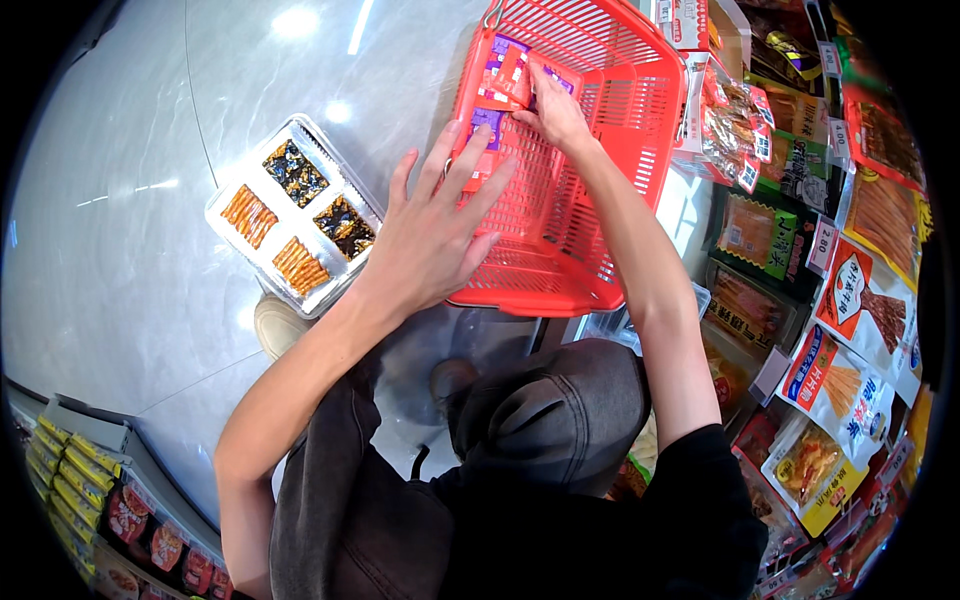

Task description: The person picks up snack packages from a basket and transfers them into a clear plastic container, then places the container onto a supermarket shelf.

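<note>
A red plastic shopping basket (612, 190) stands on the floor in front of me. Small purple and red packets (487, 124) lie along its left side. My right hand (558, 112) reaches inside, its thumb and fingers at the edges of a tilted red packet (511, 76) on top of the others. Over the basket's left rim hovers my left hand (432, 225), fingers spread, holding nothing. Left of it, a white tray (238, 256) sits on the floor, its compartments holding dark flaky snacks (294, 172) and orange-brown sticks (249, 216).
Shelves of bagged snacks (850, 390) and an open box of wrapped snacks (735, 125) line the right side. A lower-left shelf holds yellow packs (80, 475). My bent knee (550, 410) is close below the basket, and my shoe (280, 327) is beside the tray.
</note>
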Demonstrator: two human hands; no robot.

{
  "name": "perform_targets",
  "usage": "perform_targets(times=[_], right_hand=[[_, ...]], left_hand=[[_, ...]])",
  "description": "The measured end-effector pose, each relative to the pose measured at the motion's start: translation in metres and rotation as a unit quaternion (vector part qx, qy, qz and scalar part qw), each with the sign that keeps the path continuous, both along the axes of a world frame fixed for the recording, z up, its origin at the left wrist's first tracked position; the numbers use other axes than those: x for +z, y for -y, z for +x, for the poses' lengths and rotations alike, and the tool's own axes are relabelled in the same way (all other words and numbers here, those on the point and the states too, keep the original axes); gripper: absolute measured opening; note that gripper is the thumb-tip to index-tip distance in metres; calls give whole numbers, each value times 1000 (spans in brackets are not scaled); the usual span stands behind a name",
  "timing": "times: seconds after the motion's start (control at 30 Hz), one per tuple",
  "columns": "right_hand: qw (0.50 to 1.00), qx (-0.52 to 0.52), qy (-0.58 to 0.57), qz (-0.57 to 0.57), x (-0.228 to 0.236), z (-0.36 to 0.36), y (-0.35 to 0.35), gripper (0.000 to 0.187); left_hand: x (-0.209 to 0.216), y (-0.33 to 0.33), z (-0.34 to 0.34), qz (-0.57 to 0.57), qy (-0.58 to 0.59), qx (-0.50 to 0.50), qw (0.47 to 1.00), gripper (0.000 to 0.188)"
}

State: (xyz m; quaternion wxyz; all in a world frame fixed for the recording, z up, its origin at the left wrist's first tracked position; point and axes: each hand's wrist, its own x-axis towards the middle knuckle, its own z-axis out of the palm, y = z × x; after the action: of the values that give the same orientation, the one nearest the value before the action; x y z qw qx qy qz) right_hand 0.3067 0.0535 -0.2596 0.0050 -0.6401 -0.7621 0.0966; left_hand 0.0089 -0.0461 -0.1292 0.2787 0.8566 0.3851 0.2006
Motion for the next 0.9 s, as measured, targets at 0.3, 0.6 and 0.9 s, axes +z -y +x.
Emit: perform_targets(times=[0.3, 0.6, 0.9], right_hand=[[985, 49, 155, -49, 12, -19, 19, 58], [975, -198, -56, 81, 91, -29, 54, 29], [792, -295, -534, 0, 231, -106, 85, 16]], left_hand=[[-7, 2, -4, 0, 25, 6, 1000, 71], [1, 7, -15, -16, 130, 26, 991, 72], [24, -2, -36, -178, 393, 120, 894, 76]])
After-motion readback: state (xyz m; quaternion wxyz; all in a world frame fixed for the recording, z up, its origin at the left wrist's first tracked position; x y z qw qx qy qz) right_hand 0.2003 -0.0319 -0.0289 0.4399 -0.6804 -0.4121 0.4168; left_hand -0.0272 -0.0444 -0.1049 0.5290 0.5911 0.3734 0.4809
